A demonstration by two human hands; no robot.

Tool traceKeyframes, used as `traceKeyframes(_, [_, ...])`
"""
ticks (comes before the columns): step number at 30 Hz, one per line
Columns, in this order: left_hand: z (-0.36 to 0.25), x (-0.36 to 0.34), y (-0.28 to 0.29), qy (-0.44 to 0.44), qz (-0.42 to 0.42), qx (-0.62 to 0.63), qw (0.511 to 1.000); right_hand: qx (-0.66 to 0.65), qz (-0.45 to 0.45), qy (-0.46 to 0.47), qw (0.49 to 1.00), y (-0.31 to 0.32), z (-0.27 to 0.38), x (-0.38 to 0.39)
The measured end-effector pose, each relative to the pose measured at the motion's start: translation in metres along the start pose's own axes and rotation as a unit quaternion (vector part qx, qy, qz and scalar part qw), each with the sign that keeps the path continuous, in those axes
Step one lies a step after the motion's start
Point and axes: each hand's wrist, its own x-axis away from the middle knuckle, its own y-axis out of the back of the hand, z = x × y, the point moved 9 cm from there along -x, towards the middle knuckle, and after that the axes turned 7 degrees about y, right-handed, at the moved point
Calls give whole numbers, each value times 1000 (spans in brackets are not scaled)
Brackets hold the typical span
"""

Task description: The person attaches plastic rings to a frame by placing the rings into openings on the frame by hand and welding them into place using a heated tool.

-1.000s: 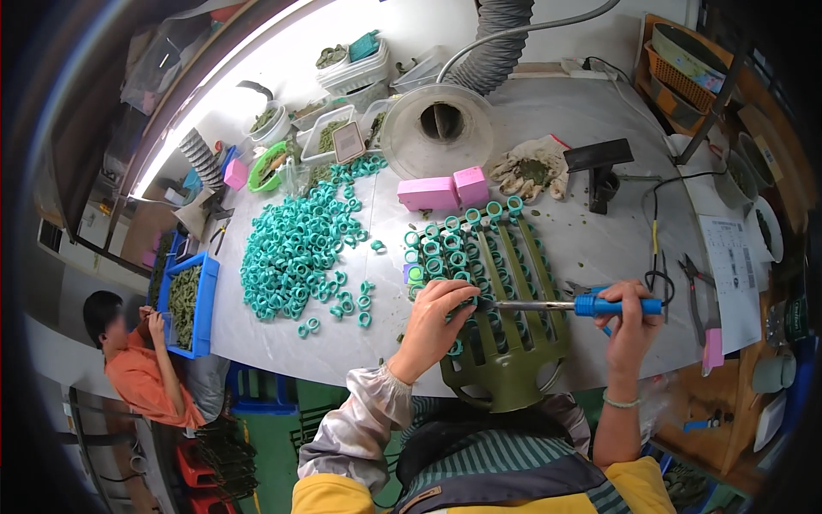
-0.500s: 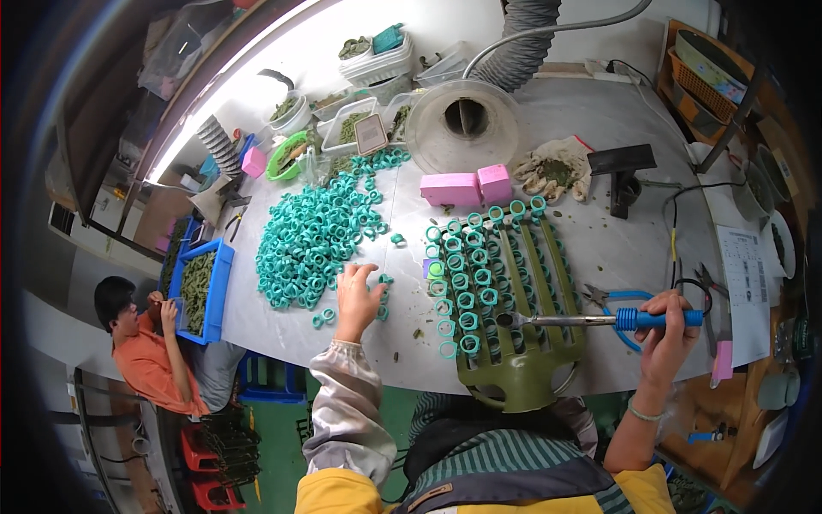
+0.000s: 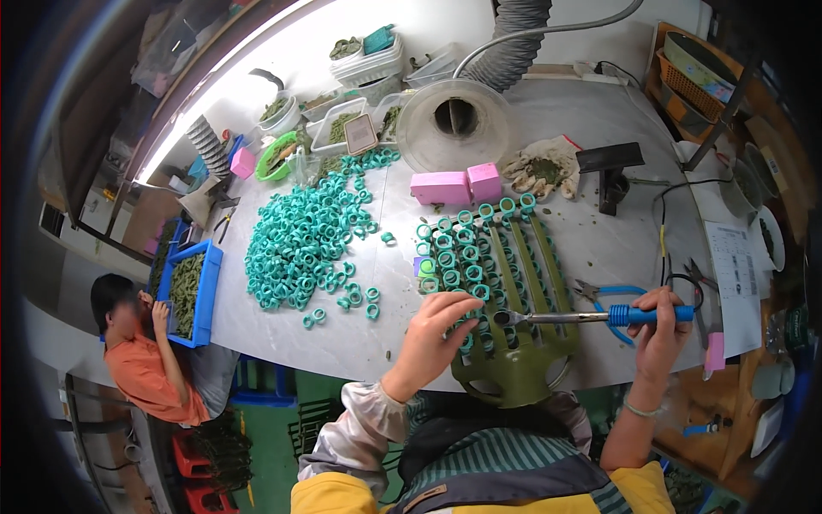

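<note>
My right hand is closed round the ribbed blue handle of a soldering iron. Its metal shaft points left, and the dark tip lies over an olive-green slotted rack. Rows of teal wax rings stand on the rack's long strips, most densely on the left side. My left hand is over the rack's left edge, fingers curled and thumb close to the rings; whatever lies between the fingertips is hidden. A large heap of loose teal rings covers the table to the left.
Pink blocks and a clear funnel hood stand behind the rack. A dirty glove, a black stand and blue-handled pliers lie to the right. At far left, a person in orange sits by a blue crate.
My left hand has moved right and nearer, from the loose rings to the rack's left edge, its fingers drawn together. My right hand and the soldering iron hold nearly the same place.
</note>
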Motion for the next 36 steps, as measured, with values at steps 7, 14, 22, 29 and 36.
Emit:
traceKeyframes(7, [-4,-4,-26,-33,20,-53,998,-35,34,0,999,-18,-11,6])
traceKeyframes(14, [-5,-5,-27,-37,36,-54,997,-27,15,-14,999,-2,2,0])
traceKeyframes(22, [112,27,79,144,-108,-290,940,-31,12,34,999,9,6,-3])
traceKeyframes(29, [156,57,83,207,-81,-150,963,-26,24,40,999,8,9,-3])
traceKeyframes(36, [122,62,80,294,-92,106,945,-23,20,11,999,8,13,0])
